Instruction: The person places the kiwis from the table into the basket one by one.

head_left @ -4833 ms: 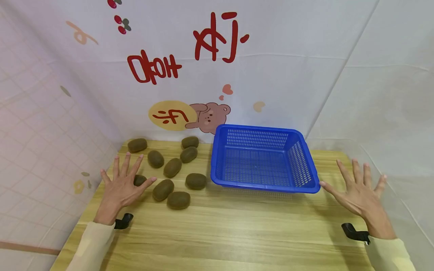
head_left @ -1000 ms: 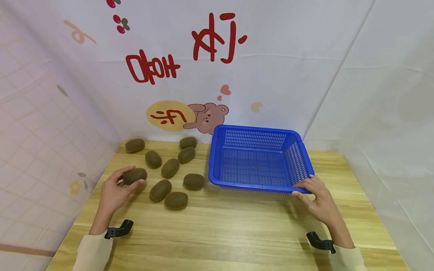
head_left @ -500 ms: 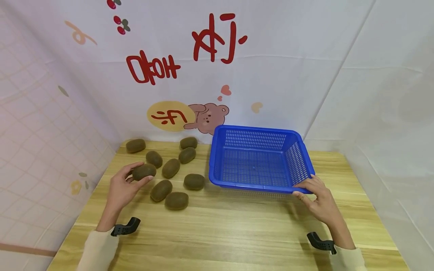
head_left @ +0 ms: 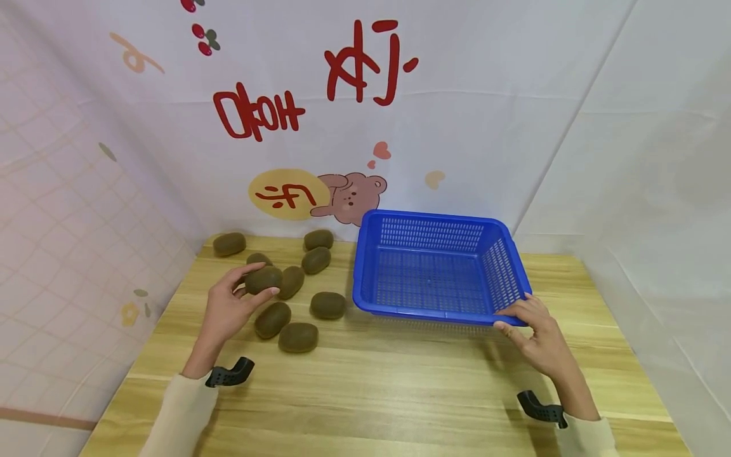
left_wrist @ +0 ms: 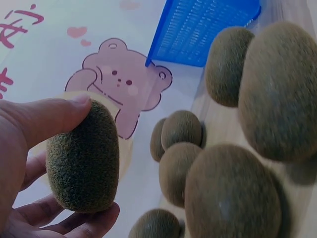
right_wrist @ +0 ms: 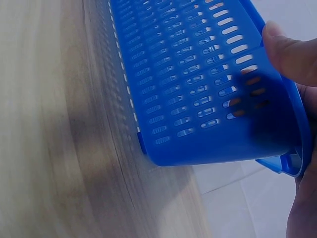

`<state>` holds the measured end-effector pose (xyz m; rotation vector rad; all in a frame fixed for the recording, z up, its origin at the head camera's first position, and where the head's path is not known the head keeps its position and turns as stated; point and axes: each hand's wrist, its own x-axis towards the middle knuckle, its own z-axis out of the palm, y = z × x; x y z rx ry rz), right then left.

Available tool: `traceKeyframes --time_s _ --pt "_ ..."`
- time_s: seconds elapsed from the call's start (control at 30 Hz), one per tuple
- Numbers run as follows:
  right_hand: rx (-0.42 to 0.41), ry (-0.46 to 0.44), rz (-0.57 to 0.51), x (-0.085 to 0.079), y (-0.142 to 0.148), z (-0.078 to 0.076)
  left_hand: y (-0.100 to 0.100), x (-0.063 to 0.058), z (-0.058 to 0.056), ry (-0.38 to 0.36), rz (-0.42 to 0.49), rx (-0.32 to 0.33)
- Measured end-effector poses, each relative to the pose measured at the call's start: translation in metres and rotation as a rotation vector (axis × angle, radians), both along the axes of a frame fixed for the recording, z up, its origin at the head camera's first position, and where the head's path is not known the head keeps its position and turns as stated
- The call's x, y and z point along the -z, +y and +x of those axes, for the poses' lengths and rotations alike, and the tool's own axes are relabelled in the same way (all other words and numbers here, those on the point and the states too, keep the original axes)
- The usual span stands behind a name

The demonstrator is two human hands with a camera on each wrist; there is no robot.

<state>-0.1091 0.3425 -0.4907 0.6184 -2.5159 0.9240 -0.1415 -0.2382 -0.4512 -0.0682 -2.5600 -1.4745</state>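
To the left of the blue basket [head_left: 445, 314], your left hand [head_left: 228, 308] pinches a kiwi [head_left: 263, 280] between thumb and fingers. At the basket's near right corner, your right hand [head_left: 539, 336] grips the rim, thumb outside and fingers curled over; their tips are partly hidden. Eight other kiwis [head_left: 328, 305] lie left of the basket on the wooden table [head_left: 400, 393]; the held one and your fingers cover much of one of them. The left wrist view cuts off the basket's top, and the right wrist view shows only part of its side. Behind the basket, you see red writing [head_left: 358, 60] on white cloth [head_left: 485, 139], too stylised to read with certainty. Compared with half a second ago, your left hand and its kiwi are nearer the basket; your right hand stays on the rim.
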Motion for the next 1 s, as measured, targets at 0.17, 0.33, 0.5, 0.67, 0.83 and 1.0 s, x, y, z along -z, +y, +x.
traceKeyframes --time_s 0.17,0.33,0.5,0.67,0.83,1.0 --pt "-0.001 -0.009 -0.002 -0.001 -0.002 0.001 0.009 -0.005 -0.004 0.015 0.029 0.025" --pt "0.004 -0.02 -0.011 -0.003 -0.003 0.003 0.017 -0.009 -0.007 0.022 0.06 0.047" --pt "0.008 -0.026 -0.014 -0.005 -0.003 0.003 0.025 -0.014 -0.011 0.032 0.083 0.068" --pt "0.01 -0.025 -0.015 -0.005 -0.002 0.002 0.035 -0.021 -0.015 0.029 0.092 0.082" --pt "0.009 -0.021 -0.02 -0.005 -0.002 0.002 0.045 -0.025 -0.018 0.044 0.11 0.104" --pt "0.009 -0.022 -0.031 -0.004 -0.003 0.002 0.054 -0.029 -0.019 0.063 0.116 0.119"
